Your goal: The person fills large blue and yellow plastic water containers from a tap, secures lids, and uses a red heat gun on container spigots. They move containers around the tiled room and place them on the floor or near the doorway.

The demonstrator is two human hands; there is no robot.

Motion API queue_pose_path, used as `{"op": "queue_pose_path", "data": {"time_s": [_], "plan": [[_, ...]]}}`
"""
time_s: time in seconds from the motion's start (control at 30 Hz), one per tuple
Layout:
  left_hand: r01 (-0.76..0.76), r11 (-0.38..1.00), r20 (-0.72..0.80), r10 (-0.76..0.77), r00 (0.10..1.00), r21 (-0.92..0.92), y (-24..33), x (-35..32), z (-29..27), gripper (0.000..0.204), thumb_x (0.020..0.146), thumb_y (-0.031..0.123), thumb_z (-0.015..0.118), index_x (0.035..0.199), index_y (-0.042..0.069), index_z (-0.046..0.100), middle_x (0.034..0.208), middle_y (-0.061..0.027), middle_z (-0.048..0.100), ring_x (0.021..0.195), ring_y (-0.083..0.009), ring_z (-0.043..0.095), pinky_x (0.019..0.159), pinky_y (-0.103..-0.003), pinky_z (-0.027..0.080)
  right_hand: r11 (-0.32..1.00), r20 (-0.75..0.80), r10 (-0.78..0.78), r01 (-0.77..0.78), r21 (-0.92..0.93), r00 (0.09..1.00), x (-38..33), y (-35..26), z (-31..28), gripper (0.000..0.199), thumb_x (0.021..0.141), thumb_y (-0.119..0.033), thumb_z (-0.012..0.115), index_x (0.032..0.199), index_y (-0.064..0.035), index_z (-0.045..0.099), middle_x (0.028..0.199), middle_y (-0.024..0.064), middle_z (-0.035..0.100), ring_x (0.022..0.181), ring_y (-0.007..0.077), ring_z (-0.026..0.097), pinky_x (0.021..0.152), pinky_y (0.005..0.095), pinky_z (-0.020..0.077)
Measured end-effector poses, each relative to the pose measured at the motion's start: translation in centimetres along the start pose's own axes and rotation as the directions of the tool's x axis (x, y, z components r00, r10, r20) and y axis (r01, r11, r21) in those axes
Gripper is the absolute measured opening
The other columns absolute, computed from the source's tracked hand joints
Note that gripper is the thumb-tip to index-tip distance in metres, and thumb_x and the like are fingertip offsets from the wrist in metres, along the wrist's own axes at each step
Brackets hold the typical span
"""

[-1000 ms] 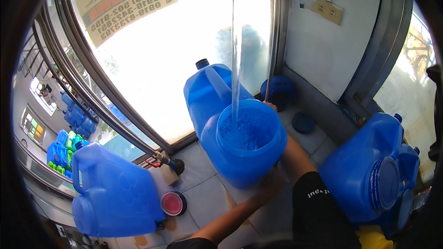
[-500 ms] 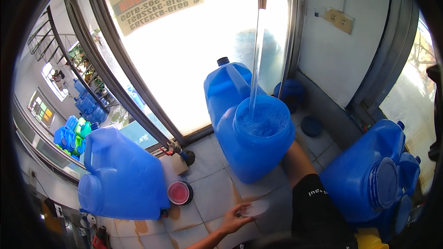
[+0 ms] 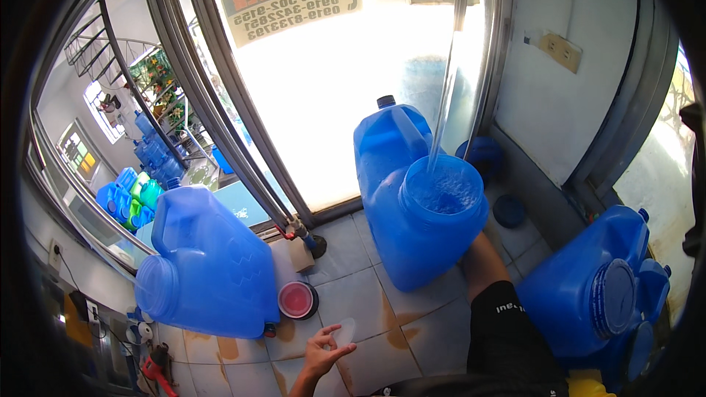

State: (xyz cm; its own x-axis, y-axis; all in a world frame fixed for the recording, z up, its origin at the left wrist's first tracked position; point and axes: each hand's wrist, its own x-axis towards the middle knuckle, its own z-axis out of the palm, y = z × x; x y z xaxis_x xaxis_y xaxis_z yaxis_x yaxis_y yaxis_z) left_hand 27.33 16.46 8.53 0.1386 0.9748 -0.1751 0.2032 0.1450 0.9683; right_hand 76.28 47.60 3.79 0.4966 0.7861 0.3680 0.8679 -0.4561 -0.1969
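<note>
My left hand (image 3: 322,351) is low in the middle, over the floor tiles. Its fingers hold a thin, translucent round disc (image 3: 344,333), perhaps a lid liner, by the edge. Beyond it stands a big blue water jug (image 3: 397,242) with its wide mouth uncovered and a black cap on its smaller spout. A stream of water (image 3: 443,114) falls from a pipe into that mouth, and the water inside is churning near the top. My right hand does not show; a bare limb with a black garment (image 3: 504,331) reaches behind the jug's right side.
At left stands another blue jug (image 3: 213,265); a round pinkish-red lid (image 3: 298,300) lies beside it. More blue jugs (image 3: 577,287) crowd the right. A dark blue cap (image 3: 509,210) lies by the wall. A valve (image 3: 297,229) sits at the glass frame, and a red-handled tool (image 3: 157,371) lies lower left.
The view has shifted, so the jugs appear further right. My left hand has moved left with the disc and turned it more upright. Water keeps pouring into the jug.
</note>
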Motion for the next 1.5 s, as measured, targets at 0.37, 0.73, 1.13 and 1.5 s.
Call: {"op": "queue_pose_path", "data": {"time_s": [0.37, 0.73, 1.13, 1.5], "plan": [[-0.198, 0.974, 0.1, 0.187, 0.977, 0.114, 7.6, 4.9, 0.2, 0.093, 0.083, 0.05, 0.073, 0.156, 0.01, 0.033, 0.134, -0.0194, 0.053, 0.125, -0.0301, 0.051, 0.104, -0.043, 0.043, 0.999, 0.027, 0.037, -0.037, 0.001, 0.999, -0.3, 0.3, -0.6, 0.039, 0.09, -0.047, 0.062, 0.118, -0.0194, 0.058, 0.113, 0.0143, 0.052, 0.1, 0.0389, 0.054, 0.074, 0.052, 0.0521], [-0.571, 0.82, 0.286, 0.551, 0.784, -0.015, 25.9, 14.0, 4.2, 0.085, 0.072, 0.044, 0.071, 0.147, 0.017, 0.042, 0.142, -0.0151, 0.044, 0.132, -0.0343, 0.044, 0.107, -0.05, 0.04, 0.997, 0.05, 0.073, -0.073, 0.006, 0.996, -0.5, 0.4, -1.5, 0.057, 0.084, -0.05, 0.07, 0.13, -0.0207, 0.054, 0.131, 0.0165, 0.044, 0.116, 0.0437, 0.047, 0.085, 0.0569, 0.0498], [-0.817, 0.219, 0.677, 0.469, 0.567, 0.533, 36.4, 17.4, 12.4, 0.071, 0.084, 0.061, 0.065, 0.145, 0.026, 0.056, 0.149, -0.0178, 0.049, 0.142, -0.0404, 0.04, 0.115, -0.056, 0.035, 0.977, 0.11, 0.212, -0.212, -0.01, 0.971, -2.7, 0.5, -3.9, 0.078, 0.078, -0.054, 0.078, 0.143, -0.0222, 0.049, 0.15, 0.0189, 0.036, 0.134, 0.049, 0.04, 0.096, 0.0623, 0.0473], [-0.846, 0.491, 0.426, 0.733, 0.53, 0.208, 33.9, 19.0, 12.7, 0.058, 0.108, 0.049, 0.025, 0.143, 0.014, 0.055, 0.151, -0.0171, 0.048, 0.144, -0.0357, 0.039, 0.119, -0.052, 0.029, 0.78, 0.416, 0.536, -0.619, 0.088, 0.734, -18.8, 4.5, -11.3, 0.12, 0.059, -0.05, 0.093, 0.158, -0.0261, 0.028, 0.164, 0.0191, 0.015, 0.146, 0.0545, 0.019, 0.114, 0.0667, 0.0285]]}}
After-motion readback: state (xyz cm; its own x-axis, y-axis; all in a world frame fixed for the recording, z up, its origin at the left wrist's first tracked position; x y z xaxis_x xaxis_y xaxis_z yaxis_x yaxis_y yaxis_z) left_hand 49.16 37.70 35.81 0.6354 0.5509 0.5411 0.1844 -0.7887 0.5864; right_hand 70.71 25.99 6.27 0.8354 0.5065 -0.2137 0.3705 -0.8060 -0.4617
